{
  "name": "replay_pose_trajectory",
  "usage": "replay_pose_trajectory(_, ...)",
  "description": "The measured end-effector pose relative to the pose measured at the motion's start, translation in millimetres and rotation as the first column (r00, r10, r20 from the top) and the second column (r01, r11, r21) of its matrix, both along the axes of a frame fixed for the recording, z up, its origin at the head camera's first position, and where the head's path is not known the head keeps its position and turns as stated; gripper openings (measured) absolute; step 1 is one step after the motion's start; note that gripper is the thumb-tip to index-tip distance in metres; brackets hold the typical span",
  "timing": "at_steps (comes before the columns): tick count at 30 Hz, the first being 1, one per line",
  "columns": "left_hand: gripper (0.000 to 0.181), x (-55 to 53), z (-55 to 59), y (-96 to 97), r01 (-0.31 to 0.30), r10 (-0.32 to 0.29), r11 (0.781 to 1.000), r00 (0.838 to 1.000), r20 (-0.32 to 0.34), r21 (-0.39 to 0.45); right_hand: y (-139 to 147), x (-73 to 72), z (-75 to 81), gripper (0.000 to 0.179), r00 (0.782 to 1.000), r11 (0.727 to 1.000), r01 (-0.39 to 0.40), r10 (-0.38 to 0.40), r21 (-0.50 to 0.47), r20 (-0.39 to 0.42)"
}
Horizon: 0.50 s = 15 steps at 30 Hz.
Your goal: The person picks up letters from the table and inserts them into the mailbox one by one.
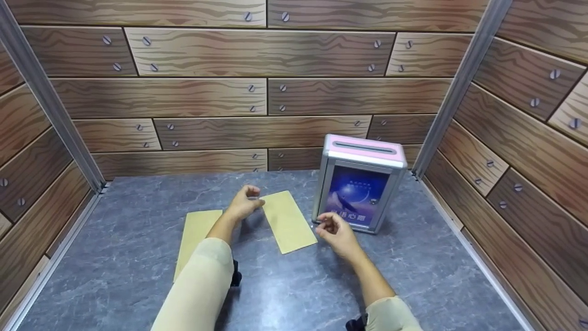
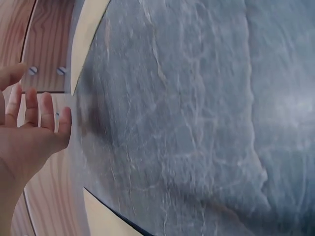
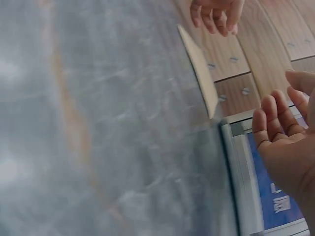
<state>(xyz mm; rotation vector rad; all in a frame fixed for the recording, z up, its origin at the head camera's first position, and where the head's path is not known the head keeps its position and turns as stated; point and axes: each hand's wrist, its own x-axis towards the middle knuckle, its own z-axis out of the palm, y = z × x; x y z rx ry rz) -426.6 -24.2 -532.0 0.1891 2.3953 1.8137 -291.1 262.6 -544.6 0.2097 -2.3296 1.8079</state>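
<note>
My left hand (image 1: 244,203) hovers at the upper left corner of a flat yellow paper envelope (image 1: 289,223), its fingers loosely bent and holding nothing. The left wrist view shows this hand (image 2: 34,132) apart from the paper. Near the envelope's lower right corner is my right hand (image 1: 337,234), in front of the box's lower left part, fingers loosely curled with nothing in them. The upright box (image 1: 353,193) has a silver frame, a pink top with a slot (image 1: 364,147) and a dark blue picture door. A second yellow envelope (image 1: 195,234) lies left, partly covered by my left forearm.
The grey marbled tabletop (image 1: 294,294) carries everything. Wood-patterned panels (image 1: 206,96) rise at the back and both sides, joined by metal corner posts (image 1: 464,82). The box stands toward the back right. A small lock (image 1: 373,201) sits on its door.
</note>
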Motion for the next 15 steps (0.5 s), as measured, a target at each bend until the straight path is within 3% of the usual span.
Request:
replay_pose_trajectory(8,0.051,-7.1,-13.2,-0.2,0.137,-0.136,0.988,0.991,0.02,-0.072,2,2.2,-22.0,0.032,0.991,1.0,0.008,-0.006,-0.016,0.137)
replay_pose_trajectory(15,0.057,-12.0,-14.7,1.0,0.151,-0.148,0.985,0.988,0.044,-0.08,-3,2.1,-23.5,0.036,0.977,0.998,0.044,-0.053,0.05,0.206)
